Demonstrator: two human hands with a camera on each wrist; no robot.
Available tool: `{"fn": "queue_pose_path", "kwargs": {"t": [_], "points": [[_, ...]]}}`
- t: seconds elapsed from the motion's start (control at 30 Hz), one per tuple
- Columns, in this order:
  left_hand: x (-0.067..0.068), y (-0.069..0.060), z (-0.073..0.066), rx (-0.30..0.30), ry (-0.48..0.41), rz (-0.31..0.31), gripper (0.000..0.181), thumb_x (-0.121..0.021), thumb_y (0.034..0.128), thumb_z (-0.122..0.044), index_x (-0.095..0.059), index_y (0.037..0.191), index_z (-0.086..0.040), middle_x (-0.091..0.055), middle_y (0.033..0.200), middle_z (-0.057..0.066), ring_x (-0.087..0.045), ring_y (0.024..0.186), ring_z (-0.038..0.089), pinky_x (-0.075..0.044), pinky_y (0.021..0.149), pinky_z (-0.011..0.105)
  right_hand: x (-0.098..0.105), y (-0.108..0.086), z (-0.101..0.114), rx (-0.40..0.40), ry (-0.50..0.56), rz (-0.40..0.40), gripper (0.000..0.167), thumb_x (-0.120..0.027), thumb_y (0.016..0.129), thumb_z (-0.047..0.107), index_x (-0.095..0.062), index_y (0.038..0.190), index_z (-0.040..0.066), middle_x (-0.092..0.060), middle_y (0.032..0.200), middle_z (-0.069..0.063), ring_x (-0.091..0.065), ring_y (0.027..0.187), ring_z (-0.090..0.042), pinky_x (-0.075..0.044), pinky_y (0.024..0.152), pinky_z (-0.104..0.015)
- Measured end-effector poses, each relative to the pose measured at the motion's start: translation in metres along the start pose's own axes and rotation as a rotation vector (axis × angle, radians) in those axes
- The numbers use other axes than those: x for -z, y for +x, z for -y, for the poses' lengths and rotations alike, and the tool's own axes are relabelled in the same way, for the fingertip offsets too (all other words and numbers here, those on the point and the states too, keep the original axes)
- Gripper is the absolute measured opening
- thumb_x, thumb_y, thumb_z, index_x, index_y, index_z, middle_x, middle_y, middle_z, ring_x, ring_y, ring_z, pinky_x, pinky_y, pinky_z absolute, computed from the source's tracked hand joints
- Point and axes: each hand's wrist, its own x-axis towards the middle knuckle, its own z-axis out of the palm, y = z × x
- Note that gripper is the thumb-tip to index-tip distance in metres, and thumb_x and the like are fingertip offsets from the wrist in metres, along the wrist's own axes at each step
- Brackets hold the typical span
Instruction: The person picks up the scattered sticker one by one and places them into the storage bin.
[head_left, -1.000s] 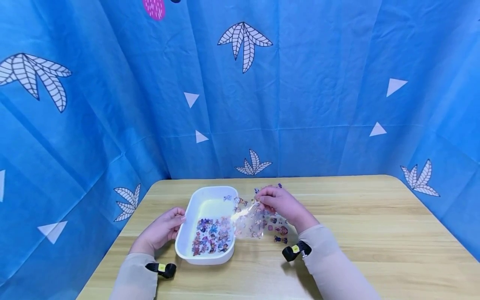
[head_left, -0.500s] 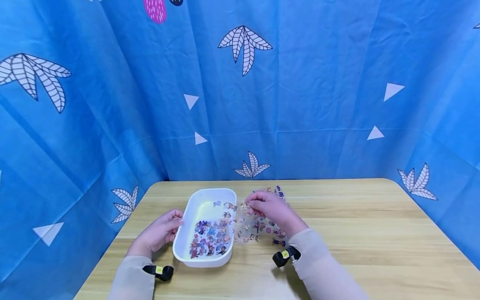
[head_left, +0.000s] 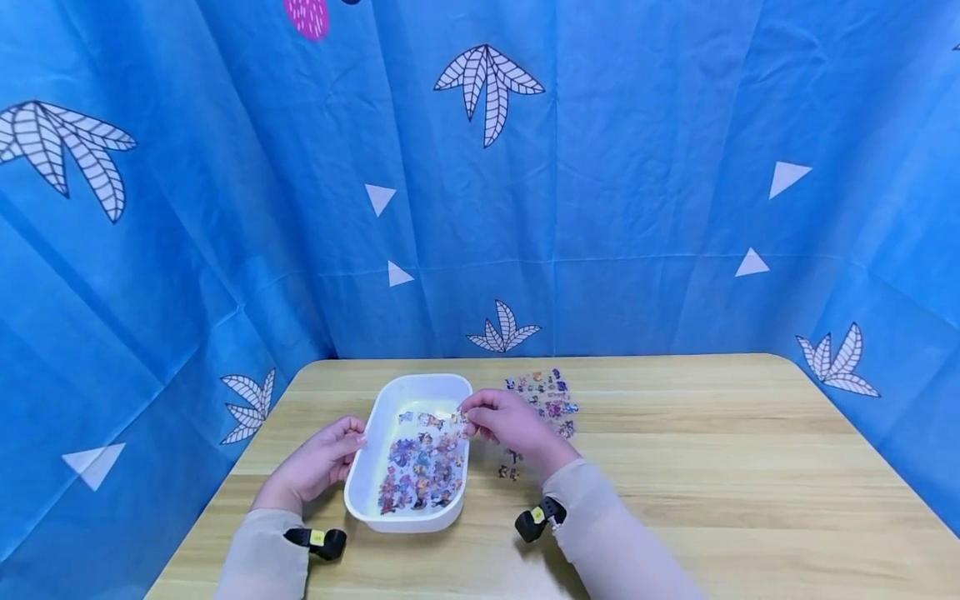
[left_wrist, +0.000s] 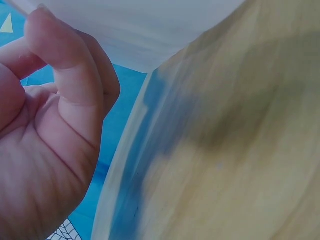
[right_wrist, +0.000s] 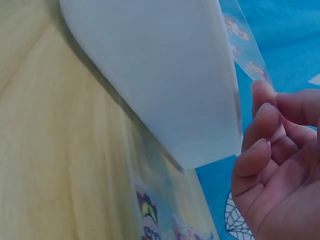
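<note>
My left hand grips the left rim of a white plastic container, fingers curled up against its edge in the left wrist view. Between thumb and forefinger, my right hand pinches the corner of a clear sticker sheet printed with small cartoon figures. That sheet reaches over the container's right rim and overlaps the inside. More colourful stickers lie on the container's floor, seen partly through the clear sheet; how many sheets they make, I cannot tell.
To the right of the container, other clear sticker sheets lie on the wooden table, partly behind my right hand. A blue patterned curtain hangs around the table's back and sides.
My right hand has moved left, carrying the clear sticker sheet from beside the container to over it. More of the sheets on the table now show. The left hand keeps its grip.
</note>
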Motion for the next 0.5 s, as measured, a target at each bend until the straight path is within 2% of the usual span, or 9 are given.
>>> {"fn": "queue_pose_path", "kwargs": {"t": [0.2, 0.5], "points": [[0.001, 0.000, 0.000, -0.004, -0.002, 0.003, 0.021, -0.047, 0.1081, -0.015, -0.042, 0.117, 0.003, -0.062, 0.098, 0.009, -0.058, 0.075, 0.014, -0.052, 0.062, 0.027, -0.005, 0.003, -0.004, 0.005, -0.037, -0.029, 0.013, -0.060, 0.101, 0.019, -0.071, 0.109, 0.021, -0.071, 0.091, -0.006, -0.059, 0.075, -0.019, -0.051, 0.065, -0.034], [0.002, 0.001, 0.002, -0.010, -0.011, 0.013, 0.019, -0.047, 0.1084, -0.016, -0.043, 0.116, 0.001, -0.063, 0.097, 0.007, -0.058, 0.073, 0.013, -0.052, 0.061, 0.027, -0.012, 0.001, -0.002, 0.012, -0.026, -0.035, 0.011, -0.063, 0.099, 0.021, -0.071, 0.106, 0.022, -0.071, 0.094, -0.004, -0.062, 0.083, -0.027, -0.053, 0.079, -0.050]]}}
